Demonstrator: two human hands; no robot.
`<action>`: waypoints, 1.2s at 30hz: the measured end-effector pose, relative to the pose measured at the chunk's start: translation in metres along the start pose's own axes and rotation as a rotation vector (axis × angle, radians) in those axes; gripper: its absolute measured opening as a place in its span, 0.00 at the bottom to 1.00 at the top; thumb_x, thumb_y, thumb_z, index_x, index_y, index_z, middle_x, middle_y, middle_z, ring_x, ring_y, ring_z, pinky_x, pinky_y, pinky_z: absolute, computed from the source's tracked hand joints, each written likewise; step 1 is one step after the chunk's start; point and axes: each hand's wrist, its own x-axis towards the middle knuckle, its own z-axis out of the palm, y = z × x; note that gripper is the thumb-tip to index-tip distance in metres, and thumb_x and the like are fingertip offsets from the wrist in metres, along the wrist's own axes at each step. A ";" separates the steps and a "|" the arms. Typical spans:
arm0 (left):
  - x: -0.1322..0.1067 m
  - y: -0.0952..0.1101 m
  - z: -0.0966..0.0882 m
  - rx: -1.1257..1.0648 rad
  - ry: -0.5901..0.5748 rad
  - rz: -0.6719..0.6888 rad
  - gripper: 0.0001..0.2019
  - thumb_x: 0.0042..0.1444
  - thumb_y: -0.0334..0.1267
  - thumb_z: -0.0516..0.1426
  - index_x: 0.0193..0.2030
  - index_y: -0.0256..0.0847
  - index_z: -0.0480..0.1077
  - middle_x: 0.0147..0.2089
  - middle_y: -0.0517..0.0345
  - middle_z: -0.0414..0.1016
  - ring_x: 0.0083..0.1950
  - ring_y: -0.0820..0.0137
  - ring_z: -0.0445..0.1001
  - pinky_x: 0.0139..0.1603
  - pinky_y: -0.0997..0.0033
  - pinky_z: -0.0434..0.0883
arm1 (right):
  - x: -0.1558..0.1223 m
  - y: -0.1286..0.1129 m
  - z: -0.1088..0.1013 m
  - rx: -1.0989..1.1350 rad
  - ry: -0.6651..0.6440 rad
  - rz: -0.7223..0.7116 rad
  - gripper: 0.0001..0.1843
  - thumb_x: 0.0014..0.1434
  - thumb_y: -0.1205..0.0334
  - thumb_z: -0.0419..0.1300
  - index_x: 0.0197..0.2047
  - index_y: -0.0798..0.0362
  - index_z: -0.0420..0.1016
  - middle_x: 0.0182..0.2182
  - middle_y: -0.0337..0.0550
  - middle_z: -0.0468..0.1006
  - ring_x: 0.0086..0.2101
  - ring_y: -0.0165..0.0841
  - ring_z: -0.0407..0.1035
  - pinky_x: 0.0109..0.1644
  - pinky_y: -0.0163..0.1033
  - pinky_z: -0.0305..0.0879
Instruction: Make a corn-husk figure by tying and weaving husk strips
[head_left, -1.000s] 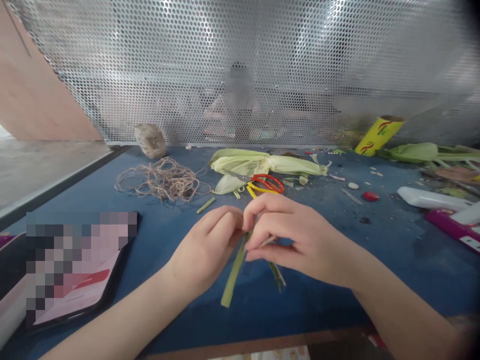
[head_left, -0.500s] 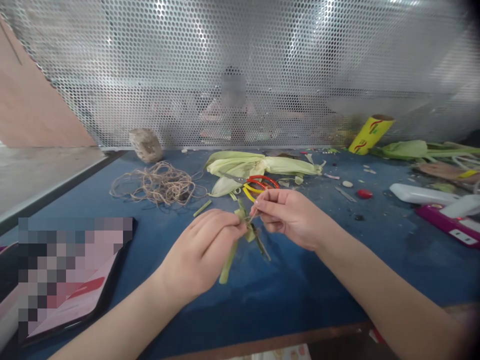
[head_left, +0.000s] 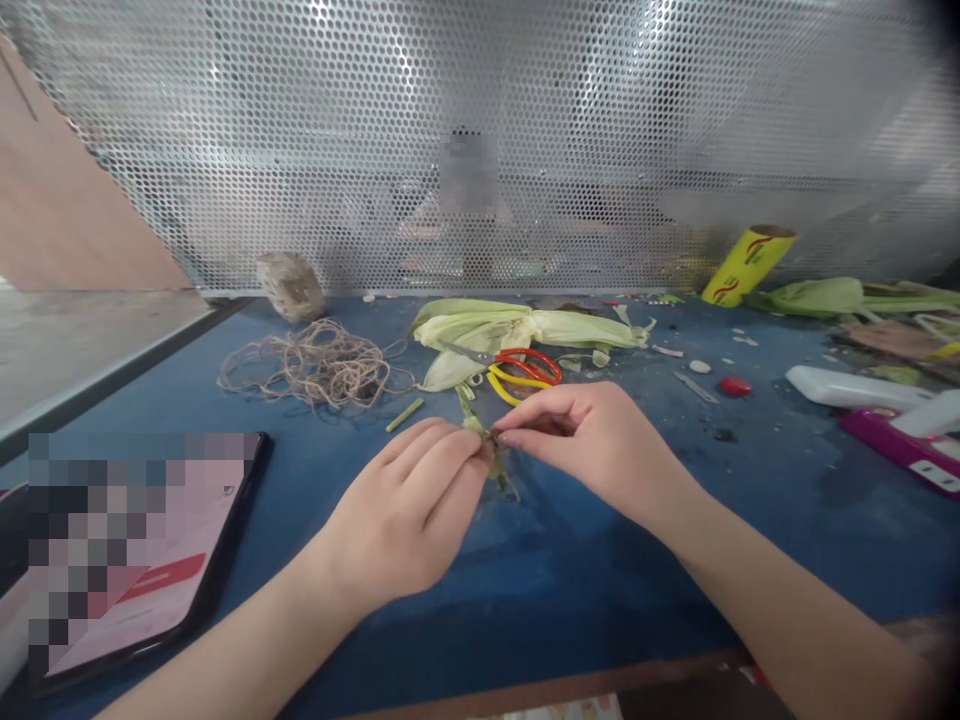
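My left hand [head_left: 420,500] is closed around a small bundle of green corn husk [head_left: 472,422], whose ends stick out above and below the fingers. My right hand [head_left: 592,440] pinches at the middle of this bundle, its thumb and forefinger meeting the left fingertips. What lies between the right fingertips is too small to make out. Just beyond the hands lie scissors [head_left: 534,362] with red and yellow handles, their blades resting against pale green corn husks [head_left: 472,328]. To the left of the husks is a loose tangle of brown twine [head_left: 322,368].
A short green stalk piece [head_left: 405,415] lies near the left hand. A tablet [head_left: 161,580] stands at front left. Behind are a whitish block [head_left: 290,286] and a yellow tube [head_left: 750,265]. At right is a glue gun [head_left: 855,387] by a purple power strip [head_left: 892,448]. Perforated metal [head_left: 360,120] closes the back.
My right hand has come down and left, its fingertips now against the husk bundle; before, they pulled a thin strand slightly away. The bundle has turned, and its long lower stalk is hidden now.
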 end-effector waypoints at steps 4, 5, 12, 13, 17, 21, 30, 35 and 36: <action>0.000 0.000 0.002 0.003 -0.013 0.013 0.11 0.54 0.21 0.50 0.25 0.30 0.69 0.27 0.50 0.73 0.31 0.67 0.73 0.35 0.65 0.74 | -0.002 0.001 0.002 -0.263 0.045 -0.082 0.03 0.50 0.67 0.60 0.29 0.54 0.76 0.20 0.35 0.71 0.21 0.25 0.60 0.24 0.32 0.56; 0.000 0.000 0.002 0.000 -0.022 0.015 0.11 0.54 0.21 0.50 0.25 0.30 0.69 0.27 0.49 0.73 0.31 0.67 0.73 0.35 0.65 0.74 | -0.002 0.001 0.002 -0.294 0.049 -0.096 0.03 0.50 0.67 0.59 0.28 0.54 0.74 0.20 0.35 0.70 0.21 0.25 0.59 0.25 0.32 0.55; 0.001 0.001 0.001 0.001 -0.029 -0.002 0.12 0.56 0.22 0.47 0.29 0.31 0.70 0.29 0.50 0.73 0.34 0.67 0.73 0.38 0.66 0.74 | 0.000 0.004 0.000 0.183 -0.155 0.132 0.06 0.54 0.62 0.56 0.30 0.55 0.69 0.24 0.35 0.67 0.26 0.24 0.59 0.30 0.31 0.56; 0.000 0.001 0.001 -0.002 -0.027 -0.003 0.12 0.56 0.22 0.47 0.30 0.31 0.70 0.30 0.50 0.74 0.34 0.68 0.73 0.38 0.67 0.74 | 0.000 0.005 0.001 0.308 -0.197 0.208 0.07 0.54 0.61 0.57 0.30 0.56 0.70 0.24 0.35 0.66 0.25 0.24 0.57 0.29 0.31 0.55; -0.006 0.001 0.002 -0.066 -0.036 -0.069 0.10 0.57 0.24 0.48 0.32 0.32 0.69 0.32 0.52 0.73 0.35 0.70 0.73 0.41 0.69 0.73 | 0.002 0.005 0.005 0.616 -0.247 0.359 0.13 0.47 0.56 0.63 0.29 0.58 0.72 0.23 0.35 0.65 0.23 0.22 0.54 0.26 0.30 0.51; -0.015 0.004 0.003 -0.081 0.000 -0.139 0.05 0.55 0.25 0.53 0.36 0.34 0.69 0.35 0.55 0.72 0.37 0.72 0.73 0.46 0.73 0.72 | 0.004 0.008 0.007 0.605 -0.189 0.317 0.17 0.44 0.52 0.66 0.29 0.58 0.73 0.22 0.35 0.64 0.23 0.22 0.54 0.27 0.30 0.50; -0.015 0.004 0.003 -0.055 0.063 -0.271 0.03 0.52 0.28 0.58 0.33 0.36 0.69 0.32 0.59 0.75 0.36 0.77 0.74 0.45 0.81 0.71 | 0.000 0.008 0.006 0.342 -0.124 0.099 0.13 0.51 0.54 0.61 0.26 0.56 0.69 0.21 0.36 0.68 0.24 0.24 0.59 0.28 0.31 0.55; -0.009 0.008 0.001 -0.135 0.053 -0.320 0.05 0.52 0.27 0.57 0.35 0.38 0.69 0.32 0.60 0.75 0.34 0.76 0.75 0.41 0.78 0.73 | -0.001 0.000 0.002 0.148 -0.073 -0.006 0.09 0.53 0.59 0.59 0.27 0.55 0.67 0.22 0.35 0.66 0.24 0.24 0.60 0.29 0.30 0.57; -0.008 0.009 0.001 -0.147 0.047 -0.320 0.05 0.52 0.26 0.56 0.35 0.39 0.69 0.32 0.60 0.75 0.33 0.75 0.75 0.41 0.77 0.73 | 0.000 -0.001 0.001 0.126 -0.082 -0.037 0.09 0.54 0.59 0.58 0.27 0.55 0.66 0.22 0.34 0.66 0.24 0.24 0.59 0.29 0.30 0.57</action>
